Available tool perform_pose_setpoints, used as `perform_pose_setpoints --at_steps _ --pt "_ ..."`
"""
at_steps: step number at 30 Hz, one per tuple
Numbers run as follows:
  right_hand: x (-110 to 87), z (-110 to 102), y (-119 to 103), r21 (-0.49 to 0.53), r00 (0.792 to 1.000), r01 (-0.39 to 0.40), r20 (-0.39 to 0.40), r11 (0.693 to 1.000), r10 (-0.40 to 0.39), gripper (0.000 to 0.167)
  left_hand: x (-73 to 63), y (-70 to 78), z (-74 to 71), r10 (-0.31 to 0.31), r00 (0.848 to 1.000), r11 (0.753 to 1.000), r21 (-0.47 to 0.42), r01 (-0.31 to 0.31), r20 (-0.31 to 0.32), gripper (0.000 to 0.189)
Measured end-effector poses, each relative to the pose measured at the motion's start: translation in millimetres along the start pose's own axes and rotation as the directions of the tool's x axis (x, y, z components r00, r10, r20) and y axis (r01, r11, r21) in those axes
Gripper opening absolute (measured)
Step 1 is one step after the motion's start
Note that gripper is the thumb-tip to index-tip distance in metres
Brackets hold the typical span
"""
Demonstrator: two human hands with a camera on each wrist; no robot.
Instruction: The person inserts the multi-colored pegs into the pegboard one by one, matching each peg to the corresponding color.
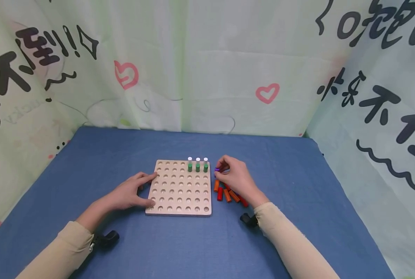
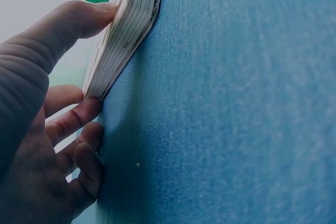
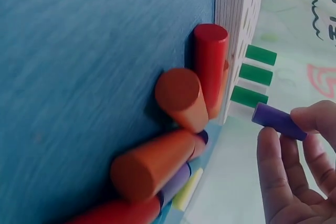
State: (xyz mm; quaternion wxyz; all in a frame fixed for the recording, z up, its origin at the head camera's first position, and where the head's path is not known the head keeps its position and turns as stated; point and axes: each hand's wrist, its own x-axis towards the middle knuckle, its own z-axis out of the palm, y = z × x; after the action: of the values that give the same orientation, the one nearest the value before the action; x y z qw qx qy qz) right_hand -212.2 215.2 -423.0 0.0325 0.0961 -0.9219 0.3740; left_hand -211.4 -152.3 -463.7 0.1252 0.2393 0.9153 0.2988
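A pale wooden board [image 1: 184,195] with rows of round holes lies on the blue table. Three green pegs [image 1: 197,167] stand in its far right part, with white pegs [image 1: 197,160] showing directly behind them. My left hand [image 1: 130,192] rests on the board's left edge, fingers spread; its thumb touches the near corner and a fingertip the edge farther back. Just right of the board, my right hand [image 1: 237,176] pinches a purple peg [image 3: 278,121] between thumb and fingers. In the right wrist view the peg is tilted, beside the green pegs and apart from the board.
Loose red pegs [image 1: 220,194] and orange pegs [image 1: 227,195] lie against the board's right side, partly under my right hand. A purple piece [image 3: 175,184] and a yellow piece [image 3: 187,190] show among them in the right wrist view. Printed curtains [image 1: 221,77] enclose the table.
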Motion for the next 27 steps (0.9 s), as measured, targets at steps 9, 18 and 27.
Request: perform_pose_setpoints --at_steps 9,18,27 --pt "9.7 13.9 -4.7 0.032 0.999 -0.005 0.032 0.999 0.004 0.011 0.4 -1.0 0.8 -0.002 1.000 1.000 -0.001 0.002 -0.004 0.098" --pt "11.5 22.1 -4.1 0.039 0.999 -0.006 0.041 0.999 0.005 0.009 0.8 0.4 0.4 0.001 1.000 1.000 -0.003 -0.001 -0.005 0.098" --pt "12.4 27.6 -5.7 0.012 0.998 -0.002 0.057 1.000 0.001 0.011 0.8 -2.1 2.1 0.000 1.000 1.000 0.005 0.000 -0.012 0.097"
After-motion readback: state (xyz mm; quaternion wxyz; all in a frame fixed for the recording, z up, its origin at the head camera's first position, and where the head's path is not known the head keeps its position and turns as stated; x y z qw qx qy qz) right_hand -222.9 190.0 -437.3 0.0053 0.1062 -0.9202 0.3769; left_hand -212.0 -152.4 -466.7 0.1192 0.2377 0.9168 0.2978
